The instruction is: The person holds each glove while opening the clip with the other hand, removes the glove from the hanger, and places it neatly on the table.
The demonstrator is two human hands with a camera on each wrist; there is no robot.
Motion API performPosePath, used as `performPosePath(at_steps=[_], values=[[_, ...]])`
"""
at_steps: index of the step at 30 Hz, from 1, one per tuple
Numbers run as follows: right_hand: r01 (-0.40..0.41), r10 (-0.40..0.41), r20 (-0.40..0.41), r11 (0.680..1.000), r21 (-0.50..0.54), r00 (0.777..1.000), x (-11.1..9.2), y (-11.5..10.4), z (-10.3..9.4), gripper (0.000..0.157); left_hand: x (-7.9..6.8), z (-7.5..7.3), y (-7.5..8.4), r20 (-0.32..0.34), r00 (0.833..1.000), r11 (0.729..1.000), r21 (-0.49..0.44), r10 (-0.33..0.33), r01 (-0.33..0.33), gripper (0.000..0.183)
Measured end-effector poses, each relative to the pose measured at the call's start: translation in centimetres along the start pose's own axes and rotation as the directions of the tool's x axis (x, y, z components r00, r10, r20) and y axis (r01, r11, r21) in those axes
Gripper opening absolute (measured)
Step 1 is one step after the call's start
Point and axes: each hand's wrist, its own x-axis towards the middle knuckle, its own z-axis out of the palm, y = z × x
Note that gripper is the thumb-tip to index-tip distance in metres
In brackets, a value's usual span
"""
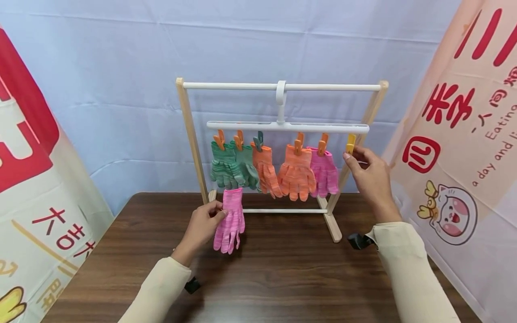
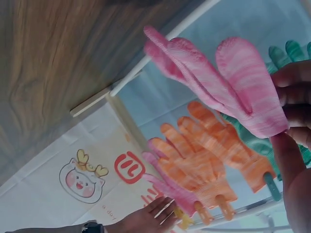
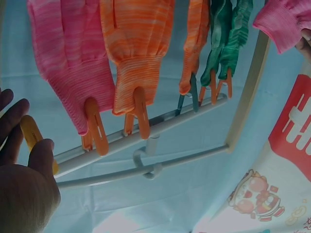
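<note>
In the head view my left hand (image 1: 203, 226) pinches a loose pink glove (image 1: 231, 220) by its side, fingers of the glove hanging down. My right hand (image 1: 368, 177) grips a yellow clothespin (image 1: 350, 143) at the right end of a white hanger (image 1: 323, 128); thumb and fingers close on its lower end, also seen in the right wrist view. Clipped along the hanger are green gloves (image 1: 225, 163), orange gloves (image 1: 296, 175) and one pink glove (image 1: 325, 172). Orange clothespins (image 1: 323, 144) and a dark green clothespin (image 1: 258, 141) hold them.
The hanger hooks over the white top bar (image 1: 234, 85) of a wooden rack (image 1: 189, 139) standing on a dark brown table (image 1: 274, 269). Printed cloths (image 1: 440, 148) flank it on both sides, with a pale blue cloth (image 1: 242, 45) behind.
</note>
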Motion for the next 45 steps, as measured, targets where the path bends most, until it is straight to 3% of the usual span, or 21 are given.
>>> performPosePath(at_steps=[6,19,26,35,45], values=[[-0.004,0.004,-0.003,1.0,-0.001,1.0,-0.1,0.2,0.1,0.047,0.0,-1.1,-1.6,-0.013,0.999,0.999,0.028,-0.034,0.034,0.006],[0.005,-0.005,0.004,1.0,-0.011,1.0,-0.1,0.5,0.1,0.047,0.0,-3.4,-6.0,0.012,0.976,0.976,-0.04,-0.216,0.216,0.016],[0.016,-0.016,0.006,1.0,-0.011,1.0,-0.3,0.8,0.2,0.044,-0.2,-4.8,-8.0,0.033,0.957,0.952,-0.103,-0.287,0.289,0.022],[0.029,-0.029,0.017,0.999,-0.024,0.999,-0.4,0.8,0.4,0.04,0.0,-6.6,-10.3,0.054,0.929,0.924,-0.093,-0.367,0.371,0.027],[0.027,-0.027,0.011,0.999,-0.028,1.0,-0.6,0.8,0.6,0.038,0.5,-7.6,-12.0,0.104,0.9,0.899,-0.067,-0.424,0.432,0.034]])
